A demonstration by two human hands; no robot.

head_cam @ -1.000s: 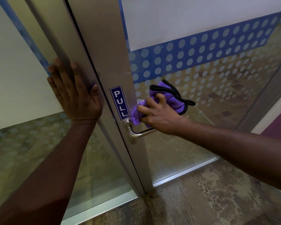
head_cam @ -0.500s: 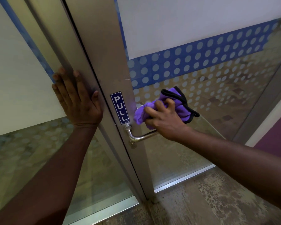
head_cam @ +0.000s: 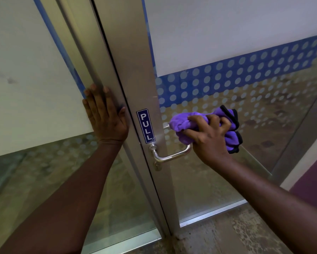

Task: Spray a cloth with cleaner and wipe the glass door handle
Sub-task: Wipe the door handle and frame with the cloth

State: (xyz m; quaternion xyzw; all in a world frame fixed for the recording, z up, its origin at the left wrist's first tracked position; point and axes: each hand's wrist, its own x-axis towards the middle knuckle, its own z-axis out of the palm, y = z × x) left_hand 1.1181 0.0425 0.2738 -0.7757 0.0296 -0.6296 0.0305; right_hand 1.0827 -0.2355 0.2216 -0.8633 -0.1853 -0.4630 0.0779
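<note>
Bracing my flat, open left hand on the frame, I grip a bunched cloth in my right hand, seemingly touching the handle's free end. Wrapping it fully should clean best.

A single wide-angle view from the person's head looks forward and down, tilted, at close range onto the metal door frame and its handle. Both forearms reach in from the bottom edge, and the floor shows at lower right.
</note>
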